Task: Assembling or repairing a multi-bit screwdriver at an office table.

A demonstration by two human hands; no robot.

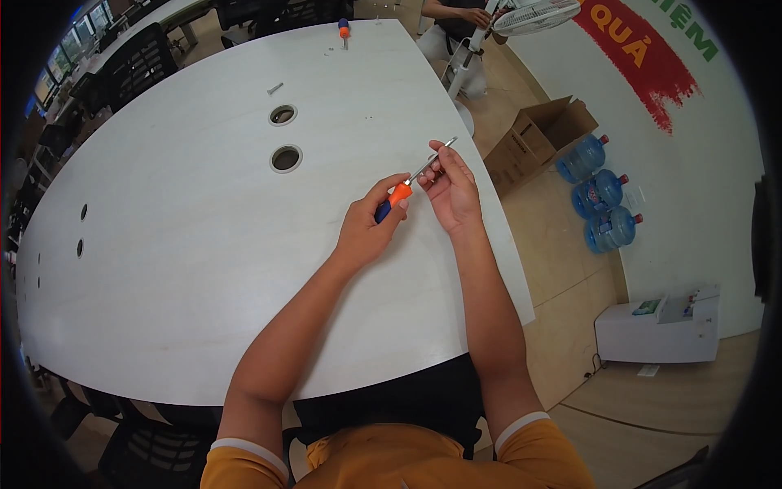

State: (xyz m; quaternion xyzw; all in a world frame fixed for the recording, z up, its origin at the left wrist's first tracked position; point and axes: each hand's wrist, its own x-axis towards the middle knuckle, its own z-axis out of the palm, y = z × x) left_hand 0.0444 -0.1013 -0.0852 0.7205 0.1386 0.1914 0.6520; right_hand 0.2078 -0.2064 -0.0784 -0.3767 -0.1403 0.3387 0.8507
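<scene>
The left hand [366,228] grasps the handle of an orange-and-navy screwdriver [401,193], its thumb and fingers around the grip. The right hand [454,196], palm turned partly upward, has its fingertips pinching the bare steel shaft near the tip. So the tool lies directly between the two hands, raised over the white table [391,301], slanting up from the left hand to the right, its tip just past the right fingers. Whether anything sits on that tip is too small to tell.

To handle it well, I would let the left hand bear the weight and do any turning, with the right fingertips only steadying the shaft. A light pinch leaves it free to spin, and those fingers would be safer drawn back a little from the point.

Beyond the hands, ahead and leftward, are a round cable grommet [286,159] and, farther out, a small metal screw or bolt [275,88]. A second screwdriver [344,33] lies well ahead, near the far edge.
</scene>
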